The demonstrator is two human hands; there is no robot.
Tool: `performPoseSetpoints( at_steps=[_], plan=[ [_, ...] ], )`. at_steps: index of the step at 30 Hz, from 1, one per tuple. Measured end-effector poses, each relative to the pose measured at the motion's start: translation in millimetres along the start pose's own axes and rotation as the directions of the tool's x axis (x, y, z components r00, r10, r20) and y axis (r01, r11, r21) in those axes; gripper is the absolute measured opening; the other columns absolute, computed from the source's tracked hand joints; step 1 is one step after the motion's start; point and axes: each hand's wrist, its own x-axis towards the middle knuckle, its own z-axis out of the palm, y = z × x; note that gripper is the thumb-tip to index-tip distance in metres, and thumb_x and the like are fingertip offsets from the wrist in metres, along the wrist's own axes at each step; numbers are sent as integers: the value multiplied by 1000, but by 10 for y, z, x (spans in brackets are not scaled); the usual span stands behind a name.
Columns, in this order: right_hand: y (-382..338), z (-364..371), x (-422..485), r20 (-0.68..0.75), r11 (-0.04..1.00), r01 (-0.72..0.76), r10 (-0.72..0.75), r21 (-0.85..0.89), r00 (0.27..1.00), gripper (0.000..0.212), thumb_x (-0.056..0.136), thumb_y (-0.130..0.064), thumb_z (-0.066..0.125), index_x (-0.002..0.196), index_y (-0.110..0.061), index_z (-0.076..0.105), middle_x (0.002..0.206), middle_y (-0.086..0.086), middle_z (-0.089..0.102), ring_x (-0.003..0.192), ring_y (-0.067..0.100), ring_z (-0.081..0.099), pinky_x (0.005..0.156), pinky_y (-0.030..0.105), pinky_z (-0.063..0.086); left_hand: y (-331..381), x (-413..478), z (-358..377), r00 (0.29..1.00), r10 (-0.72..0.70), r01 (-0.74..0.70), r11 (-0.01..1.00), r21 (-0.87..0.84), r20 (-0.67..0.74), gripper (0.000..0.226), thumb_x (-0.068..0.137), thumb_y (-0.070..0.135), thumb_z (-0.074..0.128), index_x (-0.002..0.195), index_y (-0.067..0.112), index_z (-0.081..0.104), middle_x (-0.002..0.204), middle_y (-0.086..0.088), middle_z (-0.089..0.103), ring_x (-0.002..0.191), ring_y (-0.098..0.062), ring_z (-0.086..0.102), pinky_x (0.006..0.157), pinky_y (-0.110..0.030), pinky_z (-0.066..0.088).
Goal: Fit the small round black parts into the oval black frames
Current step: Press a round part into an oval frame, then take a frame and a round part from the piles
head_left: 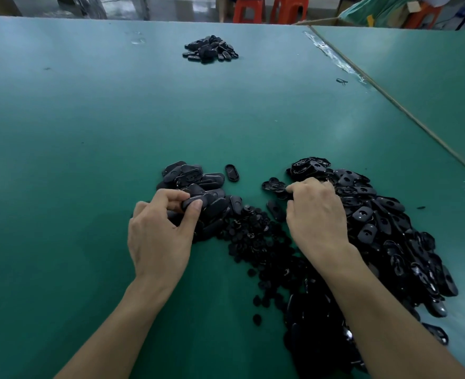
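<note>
My left hand (160, 231) pinches an oval black frame (195, 201) between thumb and fingers, at the near edge of a small heap of oval frames (195, 181). My right hand (314, 214) has its fingers curled down on an oval frame (273, 185) at the left edge of a big heap of oval frames (384, 222). Small round black parts (256, 236) lie spread between my two hands and trail toward me. A single oval frame (231, 172) lies apart between the heaps.
A green table (89, 119) carries everything. A third small pile of black parts (210, 49) sits far back. A taped seam (335, 58) runs along the right. Red stools (269, 8) stand beyond the far edge.
</note>
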Motion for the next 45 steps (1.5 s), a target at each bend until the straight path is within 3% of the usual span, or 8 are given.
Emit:
performPoseSetpoints(
  at_steps=[8,15,18,23,26,32,39,45],
  plan=[
    [1,-40,36,-194,987,-22,52,156,980,21,100,-13,57,116,-16,70,98,6,73,96,28,61,72,35,47,-110,25,25,999,-40,40,999,-11,-12,17,83,37,77,93,39,63,95,23,43,91,23,49,67,-15,41],
    [7,-113,-13,-330,927,89,40,365,943,19,99,-8,58,112,-10,72,102,5,73,93,17,65,85,19,46,-15,-32,49,965,251,-257,963,-80,-77,10,92,32,67,88,23,67,77,13,54,68,-7,52,64,-15,42],
    [-91,-161,-157,-328,779,196,13,595,944,13,95,-11,66,102,-17,74,90,-9,72,80,3,66,79,14,52,89,-116,81,963,270,-264,918,-296,-21,9,91,30,68,95,22,68,69,14,60,54,-8,54,51,-19,46],
    [-228,-142,-351,62,319,13,-224,948,973,18,88,-10,74,95,-27,73,79,-4,73,67,9,69,64,20,54,165,-204,88,973,123,-17,880,-474,193,24,86,41,69,109,34,70,84,12,72,46,-20,61,38,-29,49],
    [-249,-69,-401,103,253,-40,-240,967,965,20,86,-6,76,94,-24,75,82,-2,75,72,9,69,66,19,52,172,-194,88,968,94,43,852,-521,234,9,90,35,73,97,30,73,76,7,73,43,-16,60,36,-23,46],
    [-197,-20,-398,133,483,-21,-200,875,971,7,87,-23,76,91,-29,74,81,-11,75,75,7,70,71,27,58,206,-187,64,954,93,96,808,-581,286,8,84,22,69,91,22,73,63,8,70,35,-4,52,41,-12,40],
    [-175,-53,-396,99,454,-6,-181,891,979,3,90,-25,74,87,-26,76,71,-10,72,63,4,66,62,15,49,217,-183,54,937,92,138,789,-599,337,12,89,12,68,94,21,74,71,6,73,50,-10,67,45,-16,48],
    [-110,-18,-385,98,848,108,-185,518,978,24,95,-40,63,114,-27,70,100,-14,60,92,4,59,85,24,51,214,-183,86,949,0,223,705,-673,314,10,87,16,67,95,16,72,78,-4,75,70,-19,76,52,-22,56]
  ],
)
